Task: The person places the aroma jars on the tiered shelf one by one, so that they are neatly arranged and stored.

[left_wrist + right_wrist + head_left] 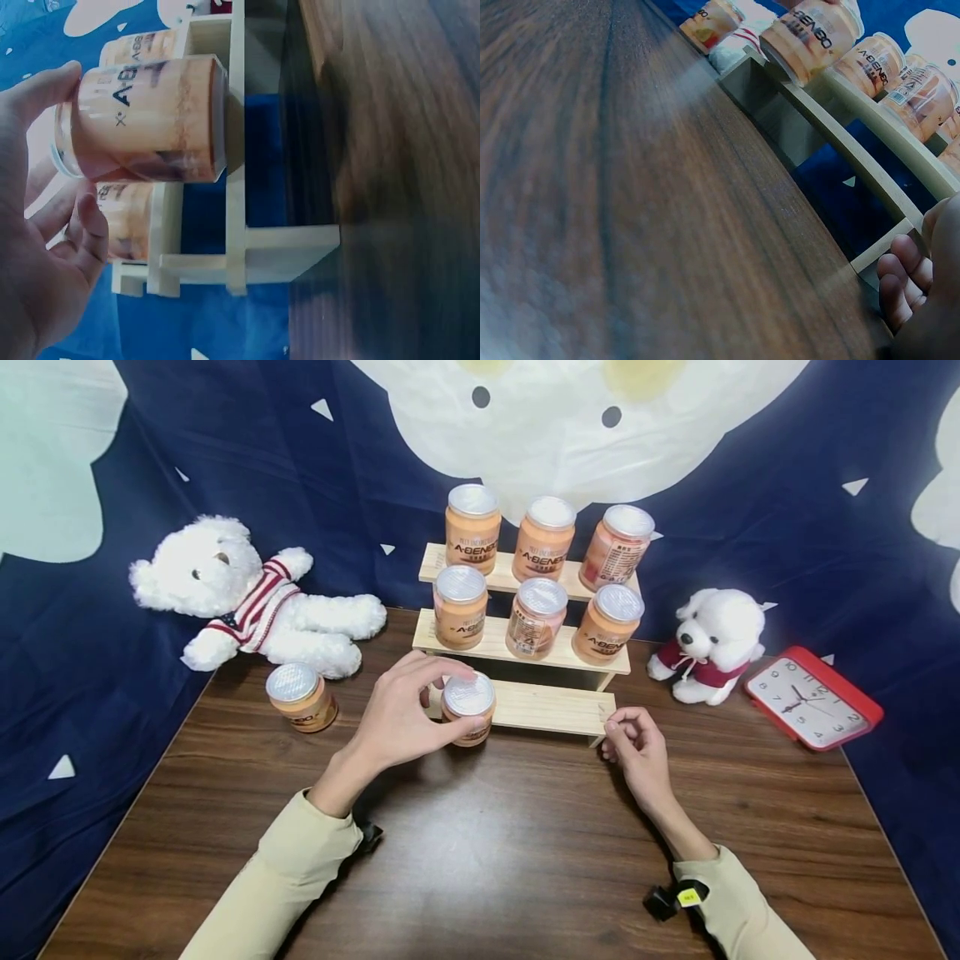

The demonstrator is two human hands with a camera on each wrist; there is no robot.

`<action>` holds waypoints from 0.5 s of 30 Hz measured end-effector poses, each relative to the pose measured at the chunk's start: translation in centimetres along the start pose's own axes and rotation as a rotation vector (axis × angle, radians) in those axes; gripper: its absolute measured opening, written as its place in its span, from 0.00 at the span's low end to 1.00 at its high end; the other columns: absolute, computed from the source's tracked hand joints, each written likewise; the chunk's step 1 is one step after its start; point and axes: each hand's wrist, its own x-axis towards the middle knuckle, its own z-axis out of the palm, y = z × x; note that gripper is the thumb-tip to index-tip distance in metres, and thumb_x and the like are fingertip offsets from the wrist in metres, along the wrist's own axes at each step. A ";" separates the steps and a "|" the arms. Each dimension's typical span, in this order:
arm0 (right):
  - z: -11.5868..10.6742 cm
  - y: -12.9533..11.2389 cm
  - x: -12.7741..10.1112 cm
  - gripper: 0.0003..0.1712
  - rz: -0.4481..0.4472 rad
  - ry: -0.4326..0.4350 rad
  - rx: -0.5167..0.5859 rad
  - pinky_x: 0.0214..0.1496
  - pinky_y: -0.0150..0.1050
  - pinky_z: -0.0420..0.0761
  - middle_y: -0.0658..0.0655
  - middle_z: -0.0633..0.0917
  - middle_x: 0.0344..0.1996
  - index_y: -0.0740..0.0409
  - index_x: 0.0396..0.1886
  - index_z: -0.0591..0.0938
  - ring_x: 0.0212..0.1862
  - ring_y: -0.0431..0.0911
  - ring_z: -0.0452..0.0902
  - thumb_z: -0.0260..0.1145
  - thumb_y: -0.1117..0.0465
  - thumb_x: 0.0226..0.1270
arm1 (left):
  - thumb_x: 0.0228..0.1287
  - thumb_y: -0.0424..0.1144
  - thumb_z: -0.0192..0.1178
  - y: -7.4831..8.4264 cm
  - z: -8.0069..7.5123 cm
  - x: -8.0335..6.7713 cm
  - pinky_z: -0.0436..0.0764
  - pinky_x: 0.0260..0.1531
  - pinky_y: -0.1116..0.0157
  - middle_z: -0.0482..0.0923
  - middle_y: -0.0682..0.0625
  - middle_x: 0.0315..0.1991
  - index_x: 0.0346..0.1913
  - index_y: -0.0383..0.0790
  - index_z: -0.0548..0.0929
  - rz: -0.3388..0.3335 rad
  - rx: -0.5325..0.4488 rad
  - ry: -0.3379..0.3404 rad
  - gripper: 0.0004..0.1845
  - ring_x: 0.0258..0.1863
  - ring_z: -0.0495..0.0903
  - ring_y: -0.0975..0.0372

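Note:
My left hand (408,710) grips an orange-labelled jar (468,708) with a silver lid, thumb on the near side and fingers on the far side. The jar is upright at the left end of the lowest step of a three-tier wooden display stand (551,706). In the left wrist view, the jar (150,120) shows its label, its base close over the step's front board. My right hand (637,752) pinches the right front corner of that lowest step. Its fingers (904,274) curl beside the step's end support in the right wrist view.
Three similar jars stand on the top step (504,581) and three on the middle step (491,640). Another jar (302,697) is on the table at left, near a white teddy bear (255,593). A plush dog (708,647) and red clock (813,697) sit at right.

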 end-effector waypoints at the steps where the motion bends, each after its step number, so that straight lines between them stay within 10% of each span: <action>1: 0.0 0.0 0.0 0.11 0.000 0.001 0.000 0.26 0.27 0.80 0.48 0.84 0.24 0.80 0.50 0.71 0.26 0.37 0.79 0.62 0.72 0.84 | 0.47 0.49 0.90 0.0 0.2 0.1 0.78 0.33 0.63 0.90 0.54 0.48 0.52 0.49 0.93 -0.005 -0.006 0.000 0.28 0.39 0.80 0.60; 15: 0.1 0.1 0.0 0.11 0.000 0.004 -0.001 0.25 0.27 0.80 0.48 0.84 0.24 0.80 0.49 0.72 0.25 0.38 0.79 0.62 0.73 0.83 | 0.45 0.42 0.93 0.2 3.3 -0.1 0.89 0.41 0.61 0.90 0.49 0.56 0.46 0.41 0.90 -0.019 -0.079 0.161 0.27 0.52 0.84 0.57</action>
